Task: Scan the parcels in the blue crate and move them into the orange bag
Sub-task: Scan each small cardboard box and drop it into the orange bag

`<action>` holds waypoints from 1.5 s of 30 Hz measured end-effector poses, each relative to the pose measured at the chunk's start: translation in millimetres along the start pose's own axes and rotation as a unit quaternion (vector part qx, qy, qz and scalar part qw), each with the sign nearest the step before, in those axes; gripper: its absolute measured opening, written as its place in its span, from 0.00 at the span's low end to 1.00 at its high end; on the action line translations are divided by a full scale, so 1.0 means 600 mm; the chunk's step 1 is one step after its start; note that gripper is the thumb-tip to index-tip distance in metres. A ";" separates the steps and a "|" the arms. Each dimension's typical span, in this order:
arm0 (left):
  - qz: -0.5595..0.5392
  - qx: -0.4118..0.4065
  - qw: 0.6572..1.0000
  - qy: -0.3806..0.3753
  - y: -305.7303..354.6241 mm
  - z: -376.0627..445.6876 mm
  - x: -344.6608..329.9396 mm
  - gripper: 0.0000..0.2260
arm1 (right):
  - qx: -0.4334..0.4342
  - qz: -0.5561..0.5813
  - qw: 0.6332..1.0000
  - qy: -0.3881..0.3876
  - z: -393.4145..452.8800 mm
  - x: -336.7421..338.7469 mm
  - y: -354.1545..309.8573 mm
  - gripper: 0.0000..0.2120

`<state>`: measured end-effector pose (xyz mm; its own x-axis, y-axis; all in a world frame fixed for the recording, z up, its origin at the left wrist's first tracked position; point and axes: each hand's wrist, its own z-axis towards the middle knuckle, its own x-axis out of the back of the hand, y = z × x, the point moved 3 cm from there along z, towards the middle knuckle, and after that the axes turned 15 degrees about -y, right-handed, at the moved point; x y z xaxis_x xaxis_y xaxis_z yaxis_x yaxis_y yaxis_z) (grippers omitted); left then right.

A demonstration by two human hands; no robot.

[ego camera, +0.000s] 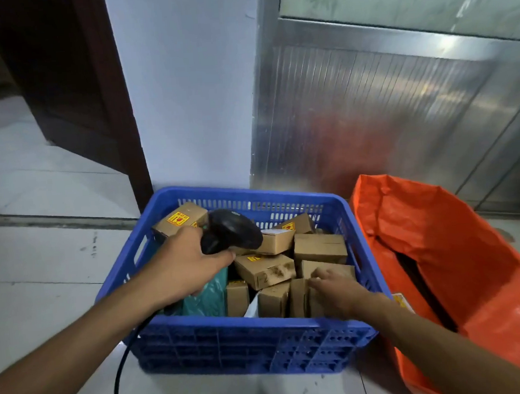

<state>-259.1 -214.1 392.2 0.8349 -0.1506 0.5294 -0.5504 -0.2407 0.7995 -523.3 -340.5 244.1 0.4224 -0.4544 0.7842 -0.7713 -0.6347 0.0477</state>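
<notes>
A blue crate [247,336] stands on the floor, filled with several small cardboard parcels [265,270] and a teal plastic mailer [207,299]. Some boxes carry yellow stickers. My left hand [180,264] is shut on a black barcode scanner [228,229], held above the crate's left half; its cable [120,375] trails down to the floor. My right hand [336,293] reaches into the crate's near right corner, fingers spread and resting on a cardboard box [302,298]. Whether it grips the box I cannot tell. The orange bag [440,245] lies open right of the crate.
A white wall pillar [190,94] and a metal-panelled door [385,111] rise just behind the crate. A dark wooden door frame [91,85] stands at the back left. Grey tiled floor [42,273] spreads to the left and front.
</notes>
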 end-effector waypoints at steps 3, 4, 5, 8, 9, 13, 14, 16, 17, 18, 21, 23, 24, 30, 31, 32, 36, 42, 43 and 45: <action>0.012 -0.005 1.000 -0.006 0.006 -0.001 0.005 0.06 | -0.003 -0.037 0.999 -0.031 0.021 -0.009 -0.009 0.26; 0.012 -0.009 1.000 -0.006 0.008 -0.001 0.007 0.07 | -0.010 -0.035 0.998 -0.043 0.026 -0.008 -0.009 0.28; 0.012 -0.011 1.000 -0.005 0.010 -0.001 0.009 0.07 | -0.019 -0.034 0.998 -0.051 0.031 -0.010 -0.008 0.31; 0.007 -0.014 1.000 -0.001 0.010 0.008 0.012 0.07 | -0.042 -0.040 0.995 -0.076 0.043 -0.010 -0.007 0.39; 0.002 -0.019 1.000 -0.002 0.011 0.011 0.012 0.08 | -0.045 -0.047 0.995 -0.081 0.044 -0.011 -0.007 0.42; -0.006 -0.030 1.000 0.003 0.013 0.026 0.009 0.09 | -0.042 -0.074 0.992 -0.094 0.051 -0.001 -0.019 0.46; -0.006 -0.028 1.000 0.004 0.012 0.030 0.009 0.09 | -0.040 -0.081 0.992 -0.088 0.052 0.005 -0.022 0.46; -0.011 -0.023 1.000 0.002 0.012 0.037 0.008 0.08 | -0.043 -0.098 0.991 -0.084 0.052 0.015 -0.024 0.47; -0.011 -0.020 1.000 0.001 0.011 0.039 0.007 0.09 | -0.048 -0.106 0.990 -0.083 0.051 0.019 -0.023 0.46; -0.008 -0.018 1.000 0.001 0.010 0.042 0.005 0.10 | -0.058 -0.114 0.989 -0.081 0.050 0.022 -0.019 0.44; -0.002 -0.018 1.000 -0.005 0.008 0.049 -0.001 0.10 | -0.089 -0.137 0.985 -0.054 0.042 0.027 0.007 0.31; 0.000 -0.020 1.000 -0.011 0.008 0.052 -0.005 0.10 | -0.116 -0.146 0.981 -0.054 0.032 0.029 0.028 0.27; 0.004 -0.019 1.000 -0.014 0.008 0.054 -0.008 0.10 | -0.132 -0.143 0.979 -0.062 0.027 0.028 0.039 0.29; 0.020 -0.021 0.999 -0.025 0.015 0.061 -0.027 0.08 | -0.192 -0.049 0.978 -0.059 -0.013 0.035 0.089 0.42; 0.020 -0.023 0.999 -0.026 0.016 0.062 -0.029 0.08 | -0.193 -0.016 0.980 -0.045 -0.017 0.041 0.098 0.40; 0.020 -0.024 0.999 -0.029 0.017 0.064 -0.031 0.09 | -0.192 0.026 0.981 -0.031 -0.022 0.047 0.106 0.38; 0.015 -0.031 0.999 -0.036 0.022 0.070 -0.035 0.11 | -0.178 0.170 0.969 0.026 -0.042 0.076 0.134 0.32; 0.014 -0.030 0.999 -0.035 0.020 0.072 -0.035 0.11 | -0.133 0.491 0.846 0.159 -0.051 0.089 0.168 0.30; 0.015 -0.029 0.999 -0.033 0.018 0.071 -0.033 0.11 | -0.124 0.538 0.821 0.145 -0.055 0.090 0.161 0.26; 0.013 -0.025 0.999 -0.027 0.017 0.071 -0.029 0.11 | -0.117 0.617 0.773 0.095 -0.058 0.090 0.147 0.21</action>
<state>-278.7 -254.6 379.0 0.8192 -0.2078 0.5345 -0.5696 -0.1873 0.8003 -584.9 -399.1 312.3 -0.7628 -0.5098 0.3978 -0.6057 0.3477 -0.7157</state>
